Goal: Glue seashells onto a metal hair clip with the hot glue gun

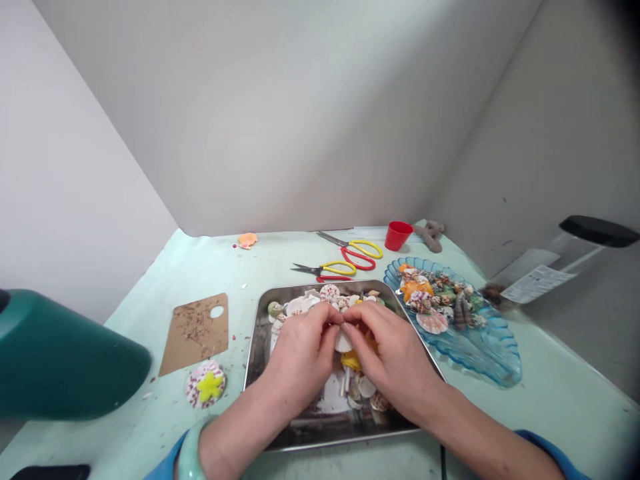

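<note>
My left hand (304,347) and my right hand (395,353) meet over a metal tray (295,437), thumbs and forefingers pinched together at the tips. What the fingertips hold is too small or too hidden to make out. Just below them shows a white shell (343,342); whether it is held or lies in the tray, I cannot tell. Under my right hand is a yellow piece (351,361) with short white sticks (345,382) beside it. Several shells, such as a speckled scallop shell (330,292), line the tray's far side, partly covered by my hands.
Two pairs of scissors (350,244) lie behind the tray, near a red cup (399,236). A blue shell-shaped dish (493,357) of shells stands right. Left are a brown board (200,327), a shell decoration with a yellow flower (207,385) and a large green object (65,360).
</note>
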`<state>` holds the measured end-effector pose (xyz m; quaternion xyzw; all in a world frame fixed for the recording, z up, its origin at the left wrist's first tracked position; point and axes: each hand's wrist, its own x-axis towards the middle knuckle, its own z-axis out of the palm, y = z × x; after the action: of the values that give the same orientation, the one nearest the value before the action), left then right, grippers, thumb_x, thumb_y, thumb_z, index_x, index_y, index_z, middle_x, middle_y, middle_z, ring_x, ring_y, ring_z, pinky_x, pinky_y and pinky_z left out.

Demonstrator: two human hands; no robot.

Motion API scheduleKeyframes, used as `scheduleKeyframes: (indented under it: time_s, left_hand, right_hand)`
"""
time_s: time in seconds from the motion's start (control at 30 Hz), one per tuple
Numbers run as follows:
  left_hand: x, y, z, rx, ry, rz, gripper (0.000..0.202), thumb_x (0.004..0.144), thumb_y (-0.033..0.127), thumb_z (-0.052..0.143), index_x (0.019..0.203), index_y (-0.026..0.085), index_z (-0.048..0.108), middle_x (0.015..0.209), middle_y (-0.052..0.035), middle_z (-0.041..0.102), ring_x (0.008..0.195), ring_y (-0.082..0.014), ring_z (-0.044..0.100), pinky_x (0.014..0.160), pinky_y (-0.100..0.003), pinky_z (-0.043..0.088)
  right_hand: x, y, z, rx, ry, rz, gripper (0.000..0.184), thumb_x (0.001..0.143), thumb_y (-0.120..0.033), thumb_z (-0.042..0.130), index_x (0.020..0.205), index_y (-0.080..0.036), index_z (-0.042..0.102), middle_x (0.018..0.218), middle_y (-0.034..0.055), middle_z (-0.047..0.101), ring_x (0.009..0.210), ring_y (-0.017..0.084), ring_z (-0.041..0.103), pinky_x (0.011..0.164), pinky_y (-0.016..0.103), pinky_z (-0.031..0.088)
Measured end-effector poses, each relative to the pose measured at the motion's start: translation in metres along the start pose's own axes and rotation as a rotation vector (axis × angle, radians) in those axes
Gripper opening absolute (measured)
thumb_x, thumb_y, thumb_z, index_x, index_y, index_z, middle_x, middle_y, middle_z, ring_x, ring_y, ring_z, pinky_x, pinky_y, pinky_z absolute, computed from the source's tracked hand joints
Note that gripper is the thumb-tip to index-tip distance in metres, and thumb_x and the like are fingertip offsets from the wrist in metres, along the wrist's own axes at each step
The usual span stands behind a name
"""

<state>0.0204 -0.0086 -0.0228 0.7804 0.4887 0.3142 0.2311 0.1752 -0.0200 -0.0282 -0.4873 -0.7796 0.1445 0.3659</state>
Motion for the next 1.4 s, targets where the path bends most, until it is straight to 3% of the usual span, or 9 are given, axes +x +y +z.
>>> scheduleKeyframes:
  time_s: [0.37,0.63,1.13,1.4]
  left_hand:
    - [0.0009,0.0008,0.0009,0.005,-0.037,-0.066,0.012,0.085,0.017,0.046,0.091,0.019,0.056,0.082,-0.0036,0.067,0.072,-0.0176,0.061,0.065,-0.029,0.044]
    - [0.0013,0.0022,-0.0005,0.04,-0.061,-0.087,0.013,0.086,0.018,0.044,0.082,0.019,0.057,0.072,-0.0017,0.064,0.065,-0.0162,0.057,0.06,-0.027,0.039]
    - [0.0015,0.0013,0.0014,0.069,-0.072,-0.053,0.013,0.084,0.015,0.044,0.083,0.018,0.057,0.073,-0.0033,0.065,0.065,-0.0174,0.059,0.061,-0.029,0.041]
    - [0.0022,0.0047,-0.0004,-0.033,-0.058,-0.083,0.013,0.085,0.016,0.045,0.087,0.019,0.058,0.077,-0.0019,0.066,0.068,-0.0161,0.059,0.061,-0.027,0.041]
  right_hand:
    - [-0.0003,0.0003,0.0004,-0.014,0.021,-0.007,0.013,0.089,-0.016,0.044,0.083,-0.019,0.055,0.08,0.0041,0.058,0.073,0.017,0.053,0.066,0.03,0.042]
    - [-0.0001,0.0011,0.0008,-0.033,-0.005,0.0,0.012,0.089,-0.016,0.045,0.09,-0.018,0.056,0.083,0.0048,0.059,0.077,0.019,0.054,0.068,0.031,0.042]
    - [-0.0014,0.0011,0.0016,-0.077,-0.011,-0.023,0.014,0.089,-0.015,0.043,0.083,-0.018,0.055,0.08,0.0059,0.059,0.073,0.019,0.054,0.064,0.032,0.042]
    - [-0.0028,0.0006,0.0004,-0.042,0.013,-0.009,0.012,0.089,-0.016,0.043,0.086,-0.018,0.055,0.081,0.0052,0.058,0.073,0.018,0.053,0.065,0.031,0.04]
